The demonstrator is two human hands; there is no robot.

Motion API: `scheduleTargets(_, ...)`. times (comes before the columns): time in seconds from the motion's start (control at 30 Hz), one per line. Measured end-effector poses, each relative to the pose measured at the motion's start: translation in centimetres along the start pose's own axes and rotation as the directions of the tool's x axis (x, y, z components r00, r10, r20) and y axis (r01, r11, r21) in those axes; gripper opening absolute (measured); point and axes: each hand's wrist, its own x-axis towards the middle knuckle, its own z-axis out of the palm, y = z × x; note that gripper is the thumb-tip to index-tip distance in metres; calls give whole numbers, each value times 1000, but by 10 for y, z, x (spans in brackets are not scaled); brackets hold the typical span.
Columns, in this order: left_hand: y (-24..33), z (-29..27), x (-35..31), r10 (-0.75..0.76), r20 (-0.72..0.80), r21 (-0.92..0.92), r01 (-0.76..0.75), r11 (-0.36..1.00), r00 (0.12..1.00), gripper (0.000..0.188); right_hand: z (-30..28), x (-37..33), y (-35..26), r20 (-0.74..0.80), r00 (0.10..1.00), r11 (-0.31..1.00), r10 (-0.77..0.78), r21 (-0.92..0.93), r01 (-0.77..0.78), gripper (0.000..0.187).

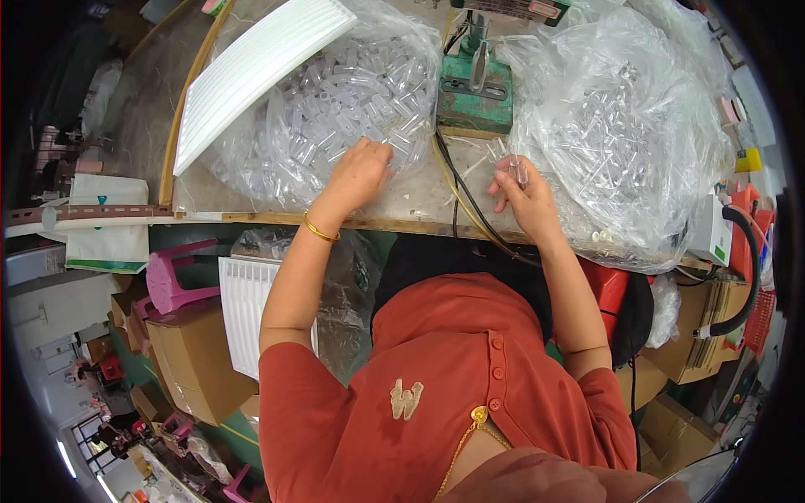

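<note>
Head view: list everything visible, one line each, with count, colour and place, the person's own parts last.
Plastic bags of clear tubes: two, transparent, left bag and right bag on the bench.
Ribbed tray: one, white, lying on the left bag.
Small press: one, green, between the bags.
Cables: black and yellow, running off the bench edge.
Stool: one, pink, floor left.
Cardboard box: one, brown, floor left.
Left hand: reaching into the left bag, gold bangle on the wrist.
Right hand: holding a clear tube.
</note>
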Motion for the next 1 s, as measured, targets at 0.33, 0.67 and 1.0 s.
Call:
scheduleTargets(0.33,53,2,75,-279,226,-965,253,64,933,17,-11,38,-2,-50,989,986,-141,77,145,15)
scheduleTargets(0.67,79,-1,134,-454,213,-973,233,-13,865,14,-1,73,-22,-214,960,967,-178,141,211,16)
scheduleTargets(1.0,32,-25,201,-494,47,-968,161,191,868,15,37,146,-32,-468,874,860,-127,387,333,23)
